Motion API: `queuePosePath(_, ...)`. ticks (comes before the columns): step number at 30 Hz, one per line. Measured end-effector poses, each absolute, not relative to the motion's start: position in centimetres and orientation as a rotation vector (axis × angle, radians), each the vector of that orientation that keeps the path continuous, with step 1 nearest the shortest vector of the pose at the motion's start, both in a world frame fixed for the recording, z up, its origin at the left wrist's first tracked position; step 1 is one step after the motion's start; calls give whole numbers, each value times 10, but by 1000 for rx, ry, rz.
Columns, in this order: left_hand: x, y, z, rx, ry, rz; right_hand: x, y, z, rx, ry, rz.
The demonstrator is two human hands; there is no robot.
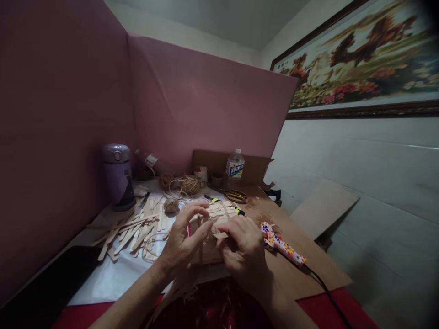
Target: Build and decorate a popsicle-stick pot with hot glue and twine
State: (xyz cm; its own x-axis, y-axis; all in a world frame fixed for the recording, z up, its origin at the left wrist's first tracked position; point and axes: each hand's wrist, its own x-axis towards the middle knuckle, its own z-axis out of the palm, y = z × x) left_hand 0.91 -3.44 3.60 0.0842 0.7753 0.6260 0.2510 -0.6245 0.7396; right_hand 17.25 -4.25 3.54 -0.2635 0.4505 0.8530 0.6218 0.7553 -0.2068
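Just left of the spotted, colourful glue gun (283, 245), both hands grip a pale wooden craft-stick panel (219, 214); left hand (185, 237) and right hand (242, 251) clamp its near edge, sticks running left-right.

Purple flask (118, 176), pink backdrop (206, 100), multicoloured spotted glue gun (283, 244).

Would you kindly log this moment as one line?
left hand: grips stick frame | right hand: grips same | glue gun: lying beside | loose sticks: left
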Motion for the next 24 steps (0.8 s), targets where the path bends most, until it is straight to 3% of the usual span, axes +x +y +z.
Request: queuePosePath(24,9,-24,25,1968,855,1691,179,-45,33,-871,-1814,-74)
